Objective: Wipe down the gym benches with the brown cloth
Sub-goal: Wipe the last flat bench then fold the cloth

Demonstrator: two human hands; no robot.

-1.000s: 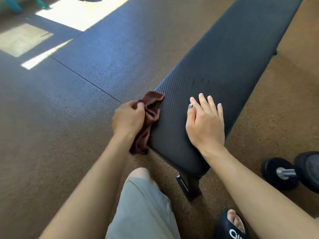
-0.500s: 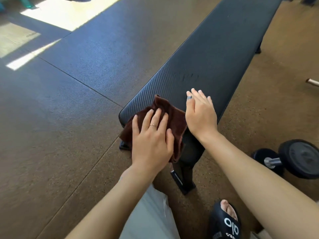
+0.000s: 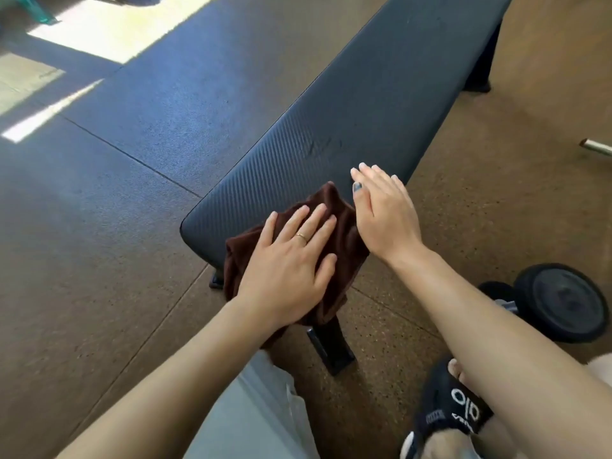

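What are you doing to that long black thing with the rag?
A person is wiping a black gym bench with a brown cloth. The left hand presses flat on the cloth at the bench's near end, where part of the cloth hangs over the edge. The right hand rests open on the bench beside the cloth. A dumbbell lies on the floor to the right.

both forearms reach forward, left hand [image 3: 291, 263] spread flat, right hand [image 3: 384, 217] flat with fingers together.
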